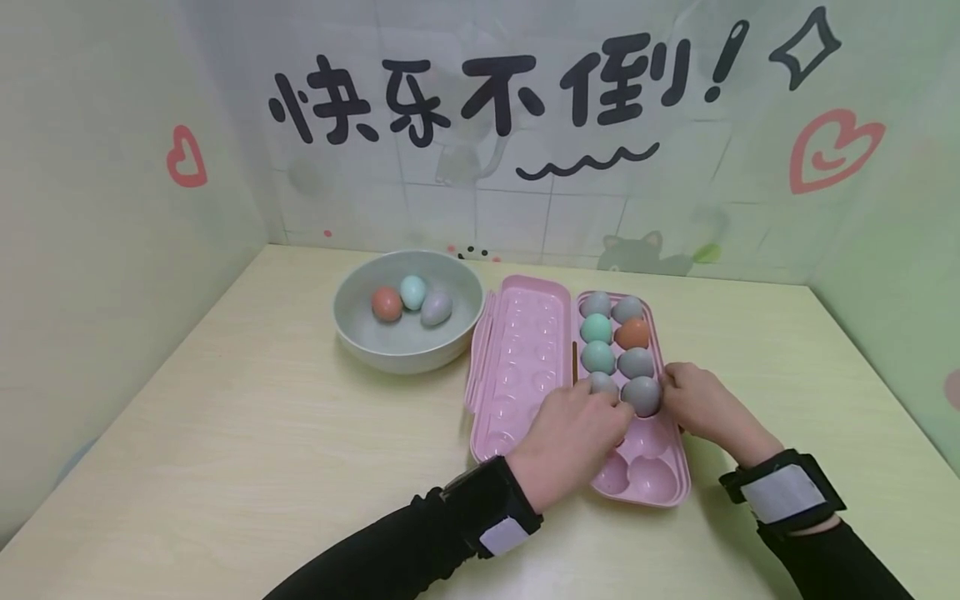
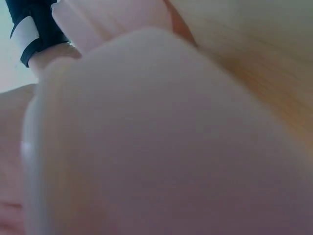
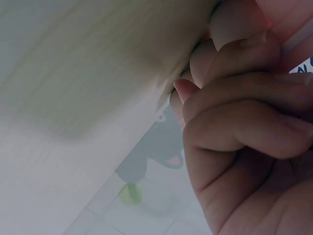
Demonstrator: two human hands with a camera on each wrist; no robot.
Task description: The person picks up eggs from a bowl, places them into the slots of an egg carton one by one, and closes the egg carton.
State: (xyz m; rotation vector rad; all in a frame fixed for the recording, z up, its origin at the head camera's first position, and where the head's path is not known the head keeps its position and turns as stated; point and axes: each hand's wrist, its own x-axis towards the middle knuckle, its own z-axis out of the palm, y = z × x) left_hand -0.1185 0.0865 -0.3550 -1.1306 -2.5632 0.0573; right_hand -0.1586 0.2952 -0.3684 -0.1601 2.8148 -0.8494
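The left hand (image 1: 573, 442) reaches over the near part of the pink egg carton (image 1: 522, 350), its fingers bent down into the egg-filled half; whether they pinch anything is hidden, and the left wrist view is mostly a pale blur. The right hand (image 1: 697, 408) grips the carton at its right edge, fingers curled and close to a grey egg (image 1: 641, 396) there. Each wrist wears a black strap.

The carton lies open on the tabletop (image 1: 225, 417), its lid half to the left and its cups to the right. Eight eggs show in the carton's cups, in four rows of two: five grey ones, two green eggs (image 1: 596, 327) in the left column and one orange egg (image 1: 632, 333) in the right. Rounded bare cups show at the carton's near end.

Just left of the carton's far end stands a grey bowl (image 1: 397, 362) holding a reddish egg (image 1: 387, 305), a light-blue egg (image 1: 412, 292) and a lilac-grey egg (image 1: 437, 308). Behind the carton rises a wall covering (image 1: 330, 196) with large black characters and a cat drawing (image 1: 641, 253).
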